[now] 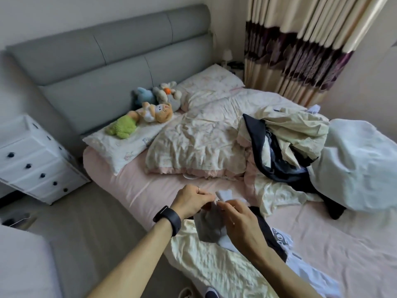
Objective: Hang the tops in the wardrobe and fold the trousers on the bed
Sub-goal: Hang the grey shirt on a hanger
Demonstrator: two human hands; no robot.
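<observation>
Just above the pink-sheeted bed (133, 190), left hand (191, 201) and right hand (240, 224) each pinch a small grey-and-white garment (209, 226). A rumpled heap of cream and navy clothes (285, 136) crowds the bed's right side. Plush toys (154, 108) sit at its head, and a white drawer chest (32, 164) stands left of it.

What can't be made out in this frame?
Head view:
Grey garment: bunched, partly covered by the left hand and right hand pinching it; type unclear.
Clothes pile: tangled; tops and trousers cannot be told apart.
Wardrobe: outside the frame.
Bedside items by the curtain: too small, blurred.
</observation>
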